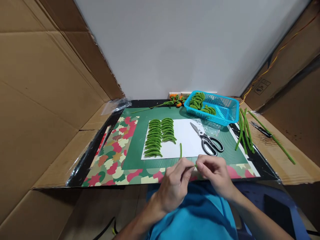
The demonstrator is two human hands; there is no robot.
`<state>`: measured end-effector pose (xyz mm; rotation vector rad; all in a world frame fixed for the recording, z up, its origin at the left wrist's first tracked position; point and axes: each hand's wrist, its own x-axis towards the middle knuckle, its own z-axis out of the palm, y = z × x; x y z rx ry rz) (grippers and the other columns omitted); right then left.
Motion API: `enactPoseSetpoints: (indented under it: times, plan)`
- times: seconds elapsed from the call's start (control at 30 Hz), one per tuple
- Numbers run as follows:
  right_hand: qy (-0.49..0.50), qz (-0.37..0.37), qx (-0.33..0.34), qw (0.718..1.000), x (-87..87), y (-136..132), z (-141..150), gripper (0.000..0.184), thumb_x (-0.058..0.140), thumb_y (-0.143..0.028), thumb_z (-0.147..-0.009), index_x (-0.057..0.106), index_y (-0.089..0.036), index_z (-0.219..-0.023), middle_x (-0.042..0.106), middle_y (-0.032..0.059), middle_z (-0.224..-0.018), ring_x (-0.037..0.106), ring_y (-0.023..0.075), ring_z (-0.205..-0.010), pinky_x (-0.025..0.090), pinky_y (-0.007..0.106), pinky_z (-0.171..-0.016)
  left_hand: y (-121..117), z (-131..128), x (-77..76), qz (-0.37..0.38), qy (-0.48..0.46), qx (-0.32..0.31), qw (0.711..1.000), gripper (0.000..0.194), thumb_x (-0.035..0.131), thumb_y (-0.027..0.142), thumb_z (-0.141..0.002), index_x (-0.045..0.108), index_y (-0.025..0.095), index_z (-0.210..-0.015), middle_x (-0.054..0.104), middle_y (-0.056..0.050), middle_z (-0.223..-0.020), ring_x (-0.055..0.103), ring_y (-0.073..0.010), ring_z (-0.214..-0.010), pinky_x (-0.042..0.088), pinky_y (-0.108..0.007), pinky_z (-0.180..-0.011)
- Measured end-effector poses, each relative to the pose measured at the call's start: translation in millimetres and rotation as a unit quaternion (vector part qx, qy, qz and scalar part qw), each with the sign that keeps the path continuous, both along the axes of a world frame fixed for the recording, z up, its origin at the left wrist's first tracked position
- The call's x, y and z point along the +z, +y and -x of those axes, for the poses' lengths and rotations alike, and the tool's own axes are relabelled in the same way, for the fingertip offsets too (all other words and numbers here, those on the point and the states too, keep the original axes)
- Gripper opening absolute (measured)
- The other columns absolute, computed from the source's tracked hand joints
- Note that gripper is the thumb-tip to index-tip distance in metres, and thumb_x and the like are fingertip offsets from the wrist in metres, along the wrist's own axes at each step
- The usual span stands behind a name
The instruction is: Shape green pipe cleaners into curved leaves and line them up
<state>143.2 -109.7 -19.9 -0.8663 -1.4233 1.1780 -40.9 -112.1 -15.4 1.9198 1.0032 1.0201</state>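
Both hands worked close together above the near edge of the mat [135, 143]; left hand [175, 183] had its grip pinched, thumb and fingertips clasping a green bit [196, 165]; right hand [215, 173] met it there, its grip likewise pinched on the bit, thumb against forefinger; the bit sat between the two sets of fingertips, mostly hidden by them; a short green strip [180, 150] lay on the paper [187, 136], its near end by the left fingers, contact unclear; on the paper's left half, curved green leaves stood in two columns, the left column [153, 138] longer than the right column [168, 130]; scissors [208, 141] lay partly over the paper's right edge, blades slightly parted, tips pointing away; beyond them, a blue basket [234, 113] held more leaves [197, 100] toward its left end; orange flowers [178, 104] lay just left of the basket; to the right, a bunch of stems [243, 133] overlapped the mat's edge, with nippers [261, 129] and a long stem [282, 148] farther right; the black desk [145, 104] showed behind the mat.
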Motion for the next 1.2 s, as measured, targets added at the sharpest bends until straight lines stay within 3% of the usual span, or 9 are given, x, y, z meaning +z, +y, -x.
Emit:
enactPoseSetpoints:
  times: [0.1, 0.17, 0.47, 0.57, 0.67, 0.73, 0.83, 1.03, 1.2]
  plan:
    - [0.182, 0.236, 0.111, 0.948, -2.9, -0.5, 3.7, 0.046, 0.076, -0.048, -0.093, 0.055, -0.019, -0.063, 0.035, -0.0094, -0.051, 0.023, 0.0051, -0.041, 0.023, 0.021, -0.040, 7.8, 7.3, -3.0, -0.212, 0.091, -0.047, 0.972, 0.030, 0.041, 0.008, -0.103, 0.068, 0.020, -0.105, 0.071, -0.007, -0.081, 0.066, -0.0190, -0.068, 0.049, -0.030, -0.065]
    - [0.244, 0.316, 0.151, 0.904, -2.3, 0.2, 4.2, 0.048, 0.082, -0.046, -0.087, 0.054, -0.019, -0.060, 0.034, -0.0109, -0.048, 0.016, 0.0026, -0.039, 0.019, 0.019, -0.037, 10.0, 8.9, -6.6, -0.266, 0.103, -0.061, 0.956, 0.035, 0.041, 0.003, -0.100, 0.068, 0.020, -0.114, 0.075, -0.009, -0.085, 0.070, -0.0206, -0.071, 0.052, -0.031, -0.068]
    - [0.284, 0.389, 0.165, 0.861, 14.1, 9.9, 17.2, 0.044, 0.089, -0.042, -0.078, 0.056, -0.017, -0.061, 0.036, -0.0110, -0.049, 0.012, 0.0015, -0.042, 0.011, 0.016, -0.036, 14.1, 10.3, -15.4, -0.336, 0.051, 0.012, 0.940, 0.043, 0.050, -0.005, -0.095, 0.063, 0.020, -0.127, 0.077, -0.008, -0.092, 0.070, -0.0178, -0.072, 0.054, -0.028, -0.069]
    - [0.235, 0.322, 0.114, 0.910, 11.5, 12.9, 21.5, 0.045, 0.081, -0.047, -0.085, 0.054, -0.019, -0.062, 0.032, -0.0113, -0.050, 0.015, 0.0033, -0.042, 0.014, 0.019, -0.038, 15.9, 9.3, -6.6, -0.270, 0.026, 0.043, 0.962, 0.025, 0.055, 0.002, -0.100, 0.065, 0.021, -0.113, 0.073, -0.002, -0.083, 0.066, -0.0143, -0.066, 0.051, -0.024, -0.065]
    - [0.086, 0.160, 0.009, 0.983, 9.6, 14.4, 20.8, 0.035, 0.072, -0.040, -0.093, 0.059, -0.018, -0.068, 0.040, -0.0076, -0.054, 0.029, 0.0065, -0.046, 0.023, 0.022, -0.044, 12.6, 3.6, -0.8, -0.023, -0.058, 0.077, 0.995, 0.005, 0.062, 0.022, -0.105, 0.064, 0.022, -0.101, 0.065, 0.004, -0.073, 0.059, -0.0097, -0.057, 0.047, -0.019, -0.056]
    - [-0.033, 0.058, -0.052, 0.996, 11.2, 15.6, 18.9, 0.026, 0.068, -0.029, -0.094, 0.061, -0.018, -0.071, 0.048, -0.0051, -0.060, 0.037, 0.0084, -0.052, 0.028, 0.023, -0.049, 10.9, -1.1, -0.7, 0.126, -0.132, 0.066, 0.981, 0.017, 0.061, 0.034, -0.107, 0.062, 0.021, -0.096, 0.059, 0.006, -0.068, 0.053, -0.0072, -0.050, 0.043, -0.016, -0.048]
    - [-0.154, -0.042, -0.102, 0.982, 15.2, 18.8, 16.5, 0.021, 0.063, -0.020, -0.094, 0.062, -0.019, -0.073, 0.053, -0.0039, -0.063, 0.042, 0.0099, -0.057, 0.033, 0.024, -0.054, 12.5, -6.8, -4.2, 0.220, -0.213, 0.054, 0.951, 0.026, 0.064, 0.043, -0.104, 0.059, 0.020, -0.093, 0.054, 0.008, -0.064, 0.047, -0.0047, -0.043, 0.037, -0.015, -0.042]
    - [-0.225, -0.108, -0.108, 0.962, 7.5, 25.0, 15.9, 0.020, 0.062, -0.016, -0.096, 0.065, -0.019, -0.076, 0.058, -0.0038, -0.064, 0.048, 0.0102, -0.056, 0.037, 0.023, -0.056, 20.1, -8.8, -10.9, 0.238, -0.234, 0.057, 0.941, 0.032, 0.070, 0.044, -0.100, 0.057, 0.018, -0.086, 0.051, 0.009, -0.060, 0.047, -0.0036, -0.040, 0.034, -0.014, -0.040]
    - [-0.321, -0.250, -0.139, 0.903, -8.4, 27.7, 16.7, 0.022, 0.056, -0.014, -0.104, 0.068, -0.019, -0.085, 0.060, 0.0004, -0.073, 0.054, 0.0130, -0.060, 0.040, 0.025, -0.059, 19.9, -6.7, -16.3, 0.231, -0.224, 0.062, 0.945, 0.032, 0.069, 0.043, -0.101, 0.056, 0.018, -0.086, 0.055, 0.007, -0.065, 0.048, -0.0033, -0.042, 0.035, -0.014, -0.042]
